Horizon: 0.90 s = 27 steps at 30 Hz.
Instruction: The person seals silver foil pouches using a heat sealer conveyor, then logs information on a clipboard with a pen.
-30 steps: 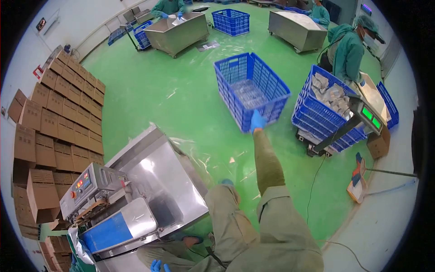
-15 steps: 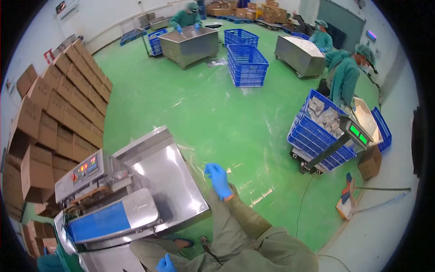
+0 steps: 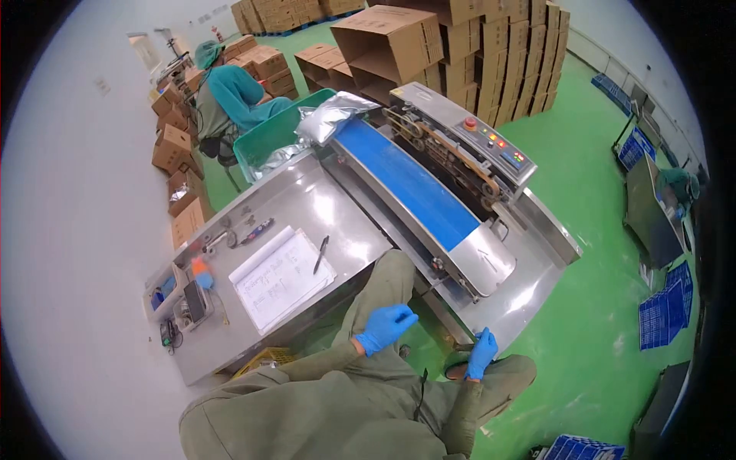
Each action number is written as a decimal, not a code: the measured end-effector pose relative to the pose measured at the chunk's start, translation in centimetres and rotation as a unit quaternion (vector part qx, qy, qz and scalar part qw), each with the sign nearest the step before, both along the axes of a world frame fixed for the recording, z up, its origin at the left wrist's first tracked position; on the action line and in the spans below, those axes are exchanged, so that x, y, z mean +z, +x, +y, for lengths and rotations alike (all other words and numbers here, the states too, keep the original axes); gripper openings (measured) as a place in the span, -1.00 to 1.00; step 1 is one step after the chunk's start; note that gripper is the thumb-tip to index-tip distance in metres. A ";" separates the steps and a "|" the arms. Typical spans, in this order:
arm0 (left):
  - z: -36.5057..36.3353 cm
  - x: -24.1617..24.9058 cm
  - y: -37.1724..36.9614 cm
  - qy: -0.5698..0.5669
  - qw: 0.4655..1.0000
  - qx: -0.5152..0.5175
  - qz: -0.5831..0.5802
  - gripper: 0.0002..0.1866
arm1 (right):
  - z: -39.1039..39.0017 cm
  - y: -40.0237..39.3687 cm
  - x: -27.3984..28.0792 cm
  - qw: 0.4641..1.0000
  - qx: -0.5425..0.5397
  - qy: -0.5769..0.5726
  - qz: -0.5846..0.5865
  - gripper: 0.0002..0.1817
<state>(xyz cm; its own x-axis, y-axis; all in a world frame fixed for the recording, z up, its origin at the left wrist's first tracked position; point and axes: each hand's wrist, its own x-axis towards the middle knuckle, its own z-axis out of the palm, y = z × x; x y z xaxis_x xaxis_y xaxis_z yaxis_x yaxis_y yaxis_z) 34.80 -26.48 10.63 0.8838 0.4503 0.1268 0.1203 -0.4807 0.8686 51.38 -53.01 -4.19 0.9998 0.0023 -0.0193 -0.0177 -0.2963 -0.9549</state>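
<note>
My left hand [image 3: 386,330], in a blue glove, hovers over my lap near my knee, its fingers loosely bent and apart, with nothing visible in it. Also gloved in blue, my right hand [image 3: 481,354] is by the near corner of the steel table, fingers partly bent, and no object shows in it. In front of me stands a sealing machine [image 3: 468,130] with a blue conveyor belt [image 3: 406,184]. Silver pouches [image 3: 333,117] lie at the belt's far end, by a green bin [image 3: 249,149]. Left of the belt, a notebook [image 3: 277,280] lies open with a pen [image 3: 321,254] on it.
Tools [image 3: 258,231], a phone [image 3: 195,302] and small trays sit on the steel table [image 3: 322,203]. A co-worker [image 3: 234,100] sits beyond the green bin. Stacked cartons [image 3: 395,46] rise behind the machine. Blue crates [image 3: 665,307] stand at the right.
My view has swung left, from the wide room to the sealing machine and steel table. Both my hands now show over my lap, closer together than before.
</note>
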 end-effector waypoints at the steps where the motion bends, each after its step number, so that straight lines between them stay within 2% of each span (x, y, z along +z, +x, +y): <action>1: 1.7 0.3 0.0 -0.007 1.000 0.018 -0.009 -0.73 | -0.1 0.0 -0.2 1.000 0.004 -0.005 0.000 -0.56; 4: 11.1 0.9 3.4 0.131 0.985 0.106 -0.023 -0.75 | -0.7 -0.8 -0.4 0.999 -0.008 -0.015 0.052 -0.57; 5: 14.9 2.0 5.4 0.176 0.973 0.141 -0.035 -0.74 | -0.7 -1.2 -0.5 0.989 0.031 -0.120 -0.085 -0.58; 6: 20.4 1.5 7.8 0.267 0.955 0.108 -0.076 -0.71 | -0.7 -1.5 -0.5 0.993 0.025 -0.105 -0.042 -0.59; 7: 24.3 3.1 10.6 0.299 0.939 0.133 -0.103 -0.72 | -0.7 -1.9 -0.1 0.996 0.018 -0.091 0.002 -0.59; 8: 29.0 3.6 13.3 0.389 0.905 0.151 -0.085 -0.73 | -0.7 -2.0 0.1 0.996 0.011 -0.077 0.046 -0.60; 10: 36.2 5.5 17.9 0.465 0.863 0.173 -0.090 -0.76 | -1.0 -2.3 -0.9 0.987 0.042 -0.156 -0.025 -0.61; 12: 43.5 5.9 22.6 0.524 0.833 0.173 -0.051 -0.73 | -0.7 -2.7 0.0 0.985 0.035 -0.168 0.021 -0.62; 14: 51.3 4.2 25.4 0.578 0.806 0.130 0.011 -0.62 | -1.3 -2.8 -1.0 0.955 0.051 -0.287 0.057 -0.63; 15: 55.2 2.6 26.4 0.601 0.791 0.106 0.043 -0.57 | 0.8 -3.1 0.3 0.972 0.020 -0.233 0.016 -0.65; 16: 60.2 0.9 25.9 0.641 0.765 0.055 0.022 -0.54 | 3.1 -4.0 2.2 0.984 -0.015 -0.178 -0.021 -0.66; 17: 61.8 1.7 25.1 0.639 0.764 0.086 0.012 -0.55 | 4.0 -3.8 4.4 0.975 0.020 -0.223 -0.002 -0.64; 18: 66.7 0.1 24.2 0.607 0.786 0.116 -0.002 -0.59 | 4.6 -4.3 6.5 0.962 0.053 -0.268 0.025 -0.61; 19: 68.1 2.9 22.1 0.509 0.838 0.145 0.133 -0.61 | 4.3 -4.7 7.8 0.944 0.088 -0.315 0.053 -0.58; 20: 70.1 4.8 19.2 0.487 0.843 0.101 0.205 -0.60 | 4.3 -4.7 7.6 0.949 0.067 -0.305 0.044 -0.57; 22: 75.1 3.6 14.5 0.367 0.847 0.101 0.371 -0.55 | 4.2 -6.0 7.0 0.958 0.033 -0.282 0.037 -0.55; 24: 73.5 2.6 9.5 0.391 0.874 0.134 0.256 -0.57 | 3.7 -6.8 5.7 0.950 0.070 -0.284 0.110 -0.58; 25: 70.9 2.3 8.0 0.354 0.901 0.156 0.195 -0.61 | 3.6 -6.7 4.7 0.946 0.082 -0.281 0.137 -0.59; 27: 62.2 1.6 5.2 0.274 0.939 0.196 0.074 -0.71 | 5.2 -6.7 6.3 0.944 0.105 -0.254 0.182 -0.61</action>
<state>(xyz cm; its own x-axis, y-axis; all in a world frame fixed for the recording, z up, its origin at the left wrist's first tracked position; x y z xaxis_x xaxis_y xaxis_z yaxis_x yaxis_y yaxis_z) 40.00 35.67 12.26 0.6901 0.6473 0.3237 0.4803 -0.7442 0.4642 44.68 -47.80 2.08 0.9054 0.0977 -0.4132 -0.2070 -0.7481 -0.6305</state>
